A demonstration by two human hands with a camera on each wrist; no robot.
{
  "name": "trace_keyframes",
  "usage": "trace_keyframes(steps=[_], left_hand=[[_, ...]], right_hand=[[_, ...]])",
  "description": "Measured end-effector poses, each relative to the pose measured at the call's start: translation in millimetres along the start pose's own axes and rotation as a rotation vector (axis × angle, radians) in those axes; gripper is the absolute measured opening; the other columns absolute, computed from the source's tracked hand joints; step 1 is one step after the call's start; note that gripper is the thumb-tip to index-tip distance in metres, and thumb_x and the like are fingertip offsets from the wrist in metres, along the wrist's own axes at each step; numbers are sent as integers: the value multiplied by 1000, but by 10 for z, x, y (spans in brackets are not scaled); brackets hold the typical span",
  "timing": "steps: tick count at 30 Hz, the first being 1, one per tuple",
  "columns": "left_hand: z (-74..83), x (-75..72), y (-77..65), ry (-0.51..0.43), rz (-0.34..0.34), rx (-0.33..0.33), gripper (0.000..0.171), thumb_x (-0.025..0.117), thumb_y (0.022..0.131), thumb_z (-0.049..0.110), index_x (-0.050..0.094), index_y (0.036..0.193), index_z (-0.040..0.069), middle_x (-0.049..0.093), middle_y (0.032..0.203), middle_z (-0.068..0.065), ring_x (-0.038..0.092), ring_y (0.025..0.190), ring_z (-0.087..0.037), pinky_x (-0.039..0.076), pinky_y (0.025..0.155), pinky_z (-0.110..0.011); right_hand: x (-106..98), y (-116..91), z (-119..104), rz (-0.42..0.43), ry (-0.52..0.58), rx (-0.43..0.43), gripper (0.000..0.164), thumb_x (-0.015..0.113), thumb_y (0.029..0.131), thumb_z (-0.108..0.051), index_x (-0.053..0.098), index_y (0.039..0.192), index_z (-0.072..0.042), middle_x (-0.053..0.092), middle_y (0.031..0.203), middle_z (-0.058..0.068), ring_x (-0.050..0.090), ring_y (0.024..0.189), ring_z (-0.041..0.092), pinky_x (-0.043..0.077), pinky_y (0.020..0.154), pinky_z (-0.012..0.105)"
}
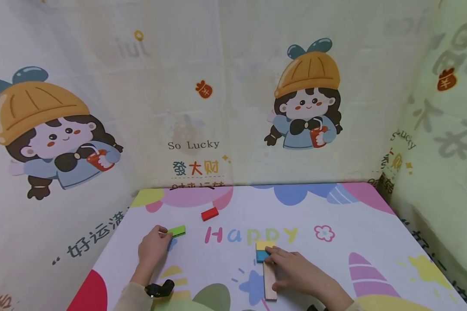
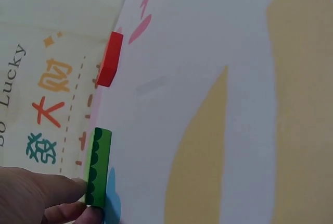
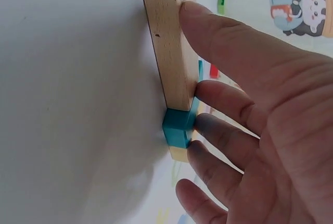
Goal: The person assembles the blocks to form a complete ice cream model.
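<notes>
My left hand [image 1: 152, 249] pinches one end of a green block [image 1: 177, 231] on the table's left side. In the left wrist view, the green block [image 2: 99, 166] has a scalloped edge pattern, and thumb and fingertips meet at its lower end. My right hand [image 1: 301, 272] lies along the right side of a row of blocks. Its thumb touches a long plain wooden block [image 3: 169, 36], and its fingertips rest against a blue block [image 3: 177, 127]. Beyond that sits a yellow block [image 1: 265, 245], end to end with the blue one.
A red block [image 1: 209, 214] lies alone beyond the green one. The white table [image 1: 225, 255] bears colourful printed shapes and letters. Printed cloth [image 1: 241, 129] hangs behind it and at both sides. A black wrist strap [image 1: 159, 288] is on the left wrist.
</notes>
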State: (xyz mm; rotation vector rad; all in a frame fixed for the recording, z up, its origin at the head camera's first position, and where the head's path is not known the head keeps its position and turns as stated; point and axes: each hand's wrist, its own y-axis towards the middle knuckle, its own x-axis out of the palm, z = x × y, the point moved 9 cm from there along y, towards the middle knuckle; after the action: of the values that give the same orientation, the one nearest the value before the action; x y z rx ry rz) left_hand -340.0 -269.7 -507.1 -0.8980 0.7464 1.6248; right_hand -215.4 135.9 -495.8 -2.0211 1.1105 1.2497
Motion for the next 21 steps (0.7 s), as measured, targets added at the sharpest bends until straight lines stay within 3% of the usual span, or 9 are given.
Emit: trace_keyframes(steps=[9, 21], left_hand=[[-41, -20, 59, -26, -8, -21, 25, 65, 96, 23, 70, 110, 3, 74, 100, -14, 67, 84, -25, 45, 70, -38], [68, 32, 46, -55, -38, -8, 28, 66, 94, 23, 73, 114, 5, 75, 100, -12, 69, 84, -24, 46, 65, -33]], right_hand=[[-2, -20, 0, 22, -23, -5, 54, 86, 81, -42, 65, 126, -22, 54, 154, 6, 52, 142, 29, 49, 100, 52], [-43, -20, -20, 62, -35, -18, 54, 87, 78, -45, 65, 122, -26, 56, 152, 2, 53, 141, 26, 47, 93, 48]])
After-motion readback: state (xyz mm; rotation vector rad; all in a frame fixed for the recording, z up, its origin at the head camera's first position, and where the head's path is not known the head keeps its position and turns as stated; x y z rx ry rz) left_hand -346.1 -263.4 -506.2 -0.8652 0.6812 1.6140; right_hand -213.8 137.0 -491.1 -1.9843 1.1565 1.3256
